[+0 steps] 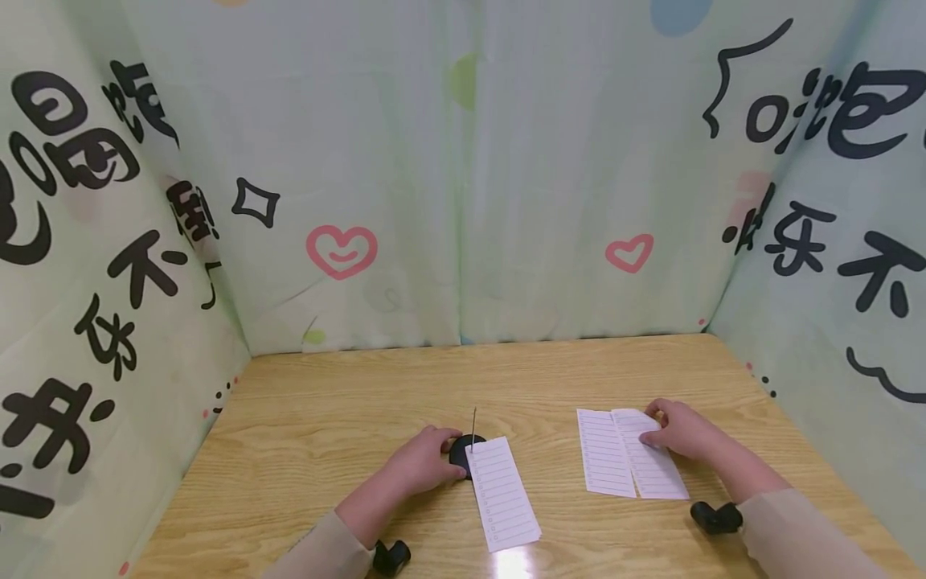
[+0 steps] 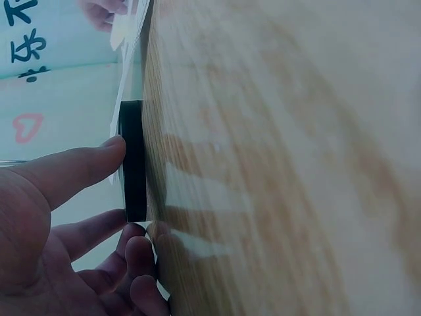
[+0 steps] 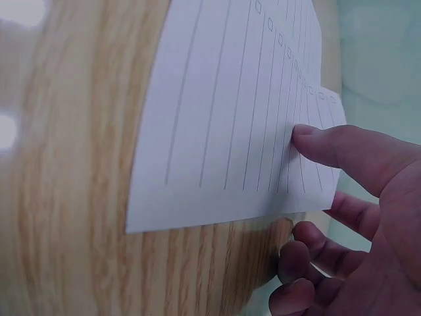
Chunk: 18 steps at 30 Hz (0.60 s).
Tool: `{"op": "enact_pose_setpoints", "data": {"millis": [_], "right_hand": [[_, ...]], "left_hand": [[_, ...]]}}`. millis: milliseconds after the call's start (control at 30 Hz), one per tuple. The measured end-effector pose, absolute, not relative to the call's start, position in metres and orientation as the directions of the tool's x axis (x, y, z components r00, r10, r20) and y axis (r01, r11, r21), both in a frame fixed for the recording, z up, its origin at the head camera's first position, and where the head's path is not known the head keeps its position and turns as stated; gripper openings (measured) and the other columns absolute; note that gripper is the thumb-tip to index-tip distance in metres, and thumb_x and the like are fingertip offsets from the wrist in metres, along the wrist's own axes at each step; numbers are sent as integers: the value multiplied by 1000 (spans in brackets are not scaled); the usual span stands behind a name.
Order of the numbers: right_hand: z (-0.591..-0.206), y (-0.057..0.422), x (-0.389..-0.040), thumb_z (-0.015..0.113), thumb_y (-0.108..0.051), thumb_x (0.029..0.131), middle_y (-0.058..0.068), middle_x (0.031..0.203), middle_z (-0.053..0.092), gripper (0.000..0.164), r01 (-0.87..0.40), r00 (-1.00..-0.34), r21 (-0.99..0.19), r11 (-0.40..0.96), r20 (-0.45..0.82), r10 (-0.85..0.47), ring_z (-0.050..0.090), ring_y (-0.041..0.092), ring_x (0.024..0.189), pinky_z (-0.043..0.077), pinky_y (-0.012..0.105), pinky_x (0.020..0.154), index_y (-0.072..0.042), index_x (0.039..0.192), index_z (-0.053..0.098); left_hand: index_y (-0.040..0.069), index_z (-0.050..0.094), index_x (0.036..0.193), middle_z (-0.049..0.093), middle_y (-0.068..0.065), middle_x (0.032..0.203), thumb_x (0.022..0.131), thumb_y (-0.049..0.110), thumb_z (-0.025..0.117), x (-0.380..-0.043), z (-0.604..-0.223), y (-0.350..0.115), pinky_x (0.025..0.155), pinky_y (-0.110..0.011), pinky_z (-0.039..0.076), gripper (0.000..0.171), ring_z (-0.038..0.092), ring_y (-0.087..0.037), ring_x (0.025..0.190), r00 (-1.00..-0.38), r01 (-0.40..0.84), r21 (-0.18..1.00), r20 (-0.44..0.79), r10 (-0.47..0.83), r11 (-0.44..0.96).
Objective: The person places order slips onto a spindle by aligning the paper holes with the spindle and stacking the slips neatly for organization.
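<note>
A bill spike stands on the table with a round black base (image 1: 459, 455) and a thin upright metal pin (image 1: 473, 422). My left hand (image 1: 423, 464) grips the base's left side, the thumb on its near rim in the left wrist view. Lined paper slips (image 1: 504, 503) are on the pin, slanting toward the near right. Farther right, two lined slips lie side by side: a left one (image 1: 604, 458) and a right one (image 1: 654, 470). My right hand (image 1: 686, 432) pinches the right slip at its far right edge, thumb on top; part of the forefinger is hidden behind the paper.
A wooden table (image 1: 347, 402) carries everything. Pale printed curtains (image 1: 463, 201) enclose its back and both sides. Black wrist-worn devices are at the left wrist (image 1: 391, 556) and the right wrist (image 1: 716, 518).
</note>
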State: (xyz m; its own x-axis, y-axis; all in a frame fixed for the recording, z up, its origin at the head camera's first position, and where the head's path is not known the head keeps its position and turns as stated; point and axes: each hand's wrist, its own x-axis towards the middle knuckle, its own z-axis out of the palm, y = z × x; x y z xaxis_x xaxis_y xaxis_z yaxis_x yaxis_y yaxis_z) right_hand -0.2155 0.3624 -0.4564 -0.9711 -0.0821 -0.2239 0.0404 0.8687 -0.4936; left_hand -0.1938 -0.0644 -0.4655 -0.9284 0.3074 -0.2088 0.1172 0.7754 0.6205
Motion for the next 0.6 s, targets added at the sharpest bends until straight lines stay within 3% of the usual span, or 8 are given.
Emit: {"op": "enact_pose_setpoints", "data": {"millis": [300, 600], "right_hand": [[-460, 364, -210, 75, -22, 88, 15, 96, 55, 47, 81, -977, -512, 855, -211, -34, 51, 28, 86, 43, 40, 74, 6, 117, 53], [-458, 367, -205, 62, -12, 95, 16, 99, 54, 40, 75, -986, -569, 819, -167, -26, 51, 26, 84, 43, 36, 67, 6, 127, 47]], "left_hand": [[10, 59, 136, 58, -7, 108, 83, 26, 82, -193, -467, -65, 91, -47, 48, 60, 56, -22, 95, -928, 128, 616, -201, 313, 777], [9, 59, 136, 57, -8, 107, 82, 26, 82, -193, -467, -65, 90, -47, 48, 61, 56, -22, 94, -928, 137, 612, -195, 316, 779]]}}
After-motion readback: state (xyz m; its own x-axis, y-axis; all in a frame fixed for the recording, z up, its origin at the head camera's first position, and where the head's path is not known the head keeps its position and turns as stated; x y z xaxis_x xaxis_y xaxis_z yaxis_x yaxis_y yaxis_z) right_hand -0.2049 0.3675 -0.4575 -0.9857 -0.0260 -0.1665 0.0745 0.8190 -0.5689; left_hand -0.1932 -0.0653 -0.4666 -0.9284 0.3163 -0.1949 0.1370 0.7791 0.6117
